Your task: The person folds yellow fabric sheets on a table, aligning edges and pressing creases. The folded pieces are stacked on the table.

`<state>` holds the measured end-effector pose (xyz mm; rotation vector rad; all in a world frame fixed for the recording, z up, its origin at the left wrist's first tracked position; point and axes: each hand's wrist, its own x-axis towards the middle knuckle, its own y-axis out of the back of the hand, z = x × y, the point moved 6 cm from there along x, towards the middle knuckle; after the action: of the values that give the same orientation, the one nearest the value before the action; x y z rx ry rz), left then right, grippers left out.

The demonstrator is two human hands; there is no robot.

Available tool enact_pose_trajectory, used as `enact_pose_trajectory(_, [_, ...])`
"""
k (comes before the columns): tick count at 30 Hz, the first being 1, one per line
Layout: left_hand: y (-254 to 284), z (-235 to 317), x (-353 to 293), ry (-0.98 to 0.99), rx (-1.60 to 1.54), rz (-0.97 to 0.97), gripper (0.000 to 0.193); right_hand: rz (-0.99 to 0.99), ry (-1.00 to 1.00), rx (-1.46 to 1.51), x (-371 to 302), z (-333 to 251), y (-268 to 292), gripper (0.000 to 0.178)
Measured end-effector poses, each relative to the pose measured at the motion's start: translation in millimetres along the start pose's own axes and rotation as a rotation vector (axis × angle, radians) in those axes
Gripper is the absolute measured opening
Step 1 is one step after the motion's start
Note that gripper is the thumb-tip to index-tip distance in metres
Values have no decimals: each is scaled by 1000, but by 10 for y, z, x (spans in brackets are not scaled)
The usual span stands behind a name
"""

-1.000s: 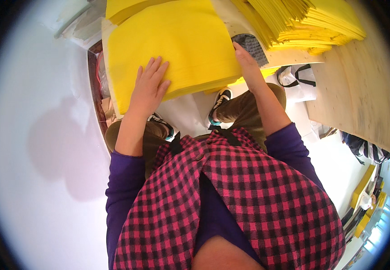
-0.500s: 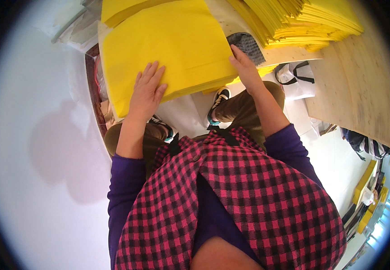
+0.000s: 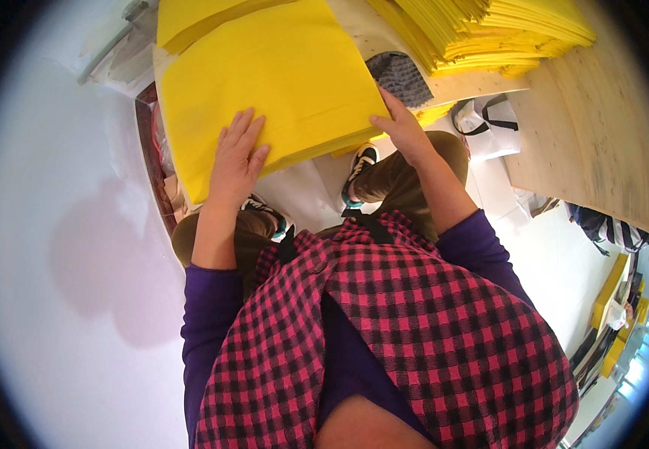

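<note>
A stack of flat yellow sheets (image 3: 272, 82), which look like felt or fabric, lies in front of me with its layered near edge facing me. My left hand (image 3: 238, 153) rests flat on the top sheet near that edge, fingers stretched out. At the stack's right side is my right hand (image 3: 404, 131), its fingers extended along the side edge and its thumb spread toward the near right corner. Part of the right fingers is hidden behind the sheets' edge.
A dark grey textured cloth (image 3: 399, 78) lies right of the stack. Beyond it, more yellow sheets (image 3: 489, 37) are piled on a wooden surface. A white bag with black handles (image 3: 493, 127) stands below. A white wall (image 3: 55, 247) runs along my left.
The view has shifted slightly. My right thumb has spread away from the fingers, onto the stack near its right corner. My left hand stays flat on the top sheet.
</note>
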<state>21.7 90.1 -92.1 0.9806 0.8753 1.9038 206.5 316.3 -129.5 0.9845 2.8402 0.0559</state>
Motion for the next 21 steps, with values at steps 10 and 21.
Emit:
enact_pose_trajectory(10, [-20, -37, 1, -9, -31, 10, 46, -50, -42, 137, -34, 33, -11, 67])
enact_pose_trajectory(21, [-24, -41, 7, -3, -55, 7, 46, -25, -11, 227, -22, 100, -5, 63])
